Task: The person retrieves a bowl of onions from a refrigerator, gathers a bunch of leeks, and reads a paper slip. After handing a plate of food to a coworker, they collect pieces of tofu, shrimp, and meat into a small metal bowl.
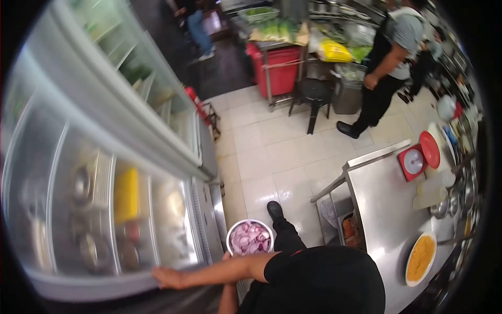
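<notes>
My left hand point(227, 256) grips the rim of a round bowl point(230, 242) at its lower left side; most of the hand is hidden behind my other arm. Cut red onion pieces point(252, 238) fill the bowl. Stretched across my body to the left, my right arm passes just below the bowl. The fingers of my right hand point(170, 278) are on the edge of a glass refrigerator door point(104, 285). Through the glass show blurred shelves with a yellow container point(127, 194) and metal bowls.
On the right, a steel table point(384, 193) carries a red scale point(412, 162) and an oval plate of orange food point(420, 259). A co-worker point(389, 63) stands beyond, near a stool with a black pan point(315, 92) and a red bin point(277, 68). Tiled floor lies ahead.
</notes>
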The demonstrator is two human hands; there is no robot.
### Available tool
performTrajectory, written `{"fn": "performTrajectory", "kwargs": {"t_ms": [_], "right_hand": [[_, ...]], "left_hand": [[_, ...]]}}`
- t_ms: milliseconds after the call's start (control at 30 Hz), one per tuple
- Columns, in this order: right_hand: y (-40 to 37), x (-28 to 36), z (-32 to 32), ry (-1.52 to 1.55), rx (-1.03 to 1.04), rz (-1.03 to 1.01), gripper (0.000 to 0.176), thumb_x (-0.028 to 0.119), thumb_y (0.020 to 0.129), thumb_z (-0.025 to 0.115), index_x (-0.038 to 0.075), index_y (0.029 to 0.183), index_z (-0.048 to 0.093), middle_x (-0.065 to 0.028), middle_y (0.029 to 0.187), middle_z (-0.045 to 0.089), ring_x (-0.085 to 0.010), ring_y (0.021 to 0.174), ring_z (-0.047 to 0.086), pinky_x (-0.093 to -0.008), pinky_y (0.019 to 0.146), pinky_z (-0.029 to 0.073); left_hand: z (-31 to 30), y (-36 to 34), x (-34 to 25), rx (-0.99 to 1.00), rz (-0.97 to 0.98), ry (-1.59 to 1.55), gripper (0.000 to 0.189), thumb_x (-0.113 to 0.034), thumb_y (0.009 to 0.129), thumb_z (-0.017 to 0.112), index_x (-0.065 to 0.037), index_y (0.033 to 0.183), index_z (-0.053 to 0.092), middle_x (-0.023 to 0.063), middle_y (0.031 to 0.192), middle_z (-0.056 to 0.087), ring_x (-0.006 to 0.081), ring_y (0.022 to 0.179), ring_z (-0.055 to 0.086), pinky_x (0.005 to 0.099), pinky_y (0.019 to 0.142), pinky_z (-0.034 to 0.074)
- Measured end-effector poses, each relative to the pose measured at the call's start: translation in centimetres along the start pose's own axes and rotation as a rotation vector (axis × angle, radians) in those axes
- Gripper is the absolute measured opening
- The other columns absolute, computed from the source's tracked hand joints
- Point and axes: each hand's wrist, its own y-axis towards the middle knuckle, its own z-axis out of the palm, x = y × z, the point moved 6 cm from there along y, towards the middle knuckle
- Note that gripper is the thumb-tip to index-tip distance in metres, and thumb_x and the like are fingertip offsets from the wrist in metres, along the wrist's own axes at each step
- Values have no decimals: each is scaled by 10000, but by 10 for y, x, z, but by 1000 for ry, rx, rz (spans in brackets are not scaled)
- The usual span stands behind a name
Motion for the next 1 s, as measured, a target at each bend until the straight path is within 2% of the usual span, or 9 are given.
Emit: {"fn": "performTrajectory", "kwargs": {"t_ms": [67,133,200,267,333,467,567,800,1000], "right_hand": [[-8,-7,-11,52,186,-16,584,209,670,717,-44,1125,453,-249,1134,491,-389,1025,509,-418,841,438],[-11,-4,-53,65,748,1,450,221,749,692,-54,1061,521,-251,1105,532,-375,1033,516,-411,853,438],[-17,17,-170,175,562,-67,412,254,679,732,-38,948,623,-219,873,620,-349,900,599,-421,768,468],[3,-34,-206,163,523,-166,361,223,754,681,-41,972,567,-221,991,586,-371,939,556,-412,818,448],[11,-73,-295,120,482,-51,339,227,761,668,-14,980,574,-198,1012,584,-359,928,567,-415,791,456],[-11,-121,-500,-127,80,175,246,193,769,641,13,916,559,-163,833,579,-311,797,580,-398,703,460],[-52,-123,-624,48,-340,252,201,159,776,635,25,891,541,-92,722,561,-191,677,556,-332,613,446],[-169,-111,-787,-74,-774,485,180,81,837,607,0,997,596,-21,727,555,-78,656,507,-236,616,440],[-281,-17,-898,-364,-1239,560,214,159,861,576,-2,1003,584,-65,817,606,-124,733,556,-295,687,465]], "left_hand": [[10,14,-31,9,57,163,224,-233,872,562,-11,905,570,57,760,592,155,667,549,315,579,450],[20,38,-59,23,65,248,200,-219,871,564,-21,898,571,48,761,588,145,672,547,308,587,450],[34,71,-92,42,92,304,176,-205,870,567,-30,891,571,39,763,584,136,678,545,300,595,450],[54,110,-133,62,138,355,153,-192,869,570,-40,885,572,29,764,580,126,684,542,293,602,451],[83,148,-173,101,217,388,129,-178,868,573,-50,878,573,20,765,575,116,690,540,285,610,451],[168,219,-267,60,195,444,135,-121,800,575,-1,738,575,29,638,547,117,585,514,295,507,412],[233,271,-328,150,358,582,119,-101,780,539,4,742,578,28,619,533,111,574,498,292,507,403],[387,407,-362,418,448,522,151,-84,778,523,7,659,511,34,573,493,116,540,463,302,486,377],[602,352,-440,825,386,545,84,-52,799,499,-27,731,541,-19,618,478,66,511,428,235,446,392]]}}
